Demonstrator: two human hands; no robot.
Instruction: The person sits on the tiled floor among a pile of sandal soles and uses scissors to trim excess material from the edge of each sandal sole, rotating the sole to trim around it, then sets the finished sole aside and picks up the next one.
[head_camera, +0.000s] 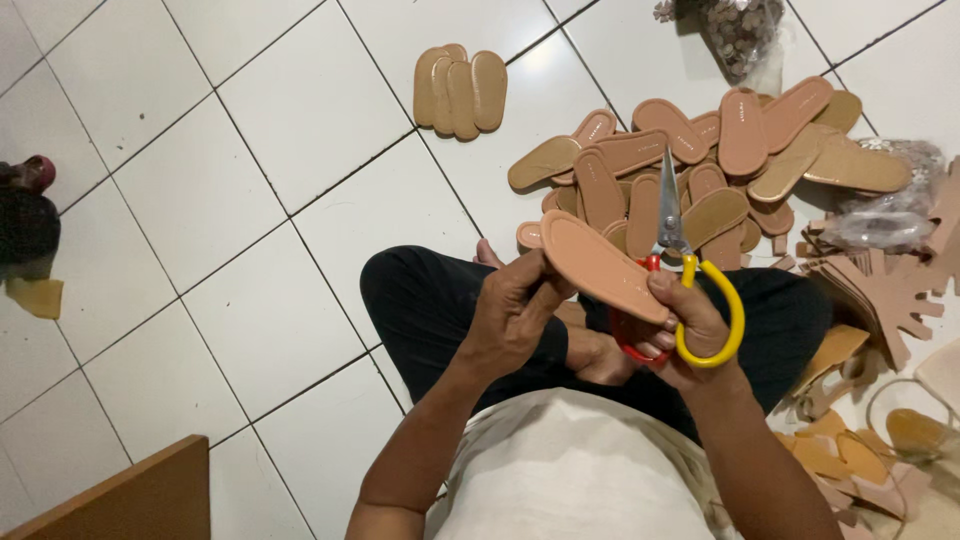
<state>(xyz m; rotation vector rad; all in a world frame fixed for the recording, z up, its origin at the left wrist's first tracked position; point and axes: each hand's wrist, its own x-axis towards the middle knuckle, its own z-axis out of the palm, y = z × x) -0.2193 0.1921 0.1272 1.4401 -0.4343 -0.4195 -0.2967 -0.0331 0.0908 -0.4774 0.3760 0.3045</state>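
My left hand (515, 312) grips a tan-pink shoe insole (598, 264) by its near edge, held flat in front of me above my crossed legs. My right hand (690, 325) holds a pair of scissors (672, 240) with one red and one yellow handle loop; the steel blades point away from me, standing just past the insole's far right end. The right thumb rests on the insole's right tip. My fingers hide part of the red loop.
A heap of brown and pink insoles (700, 160) lies on the white tiled floor ahead. A small neat stack of insoles (460, 90) sits farther left. Cut scraps and plastic bags (880, 215) crowd the right side. A wooden board edge (130, 495) is at lower left.
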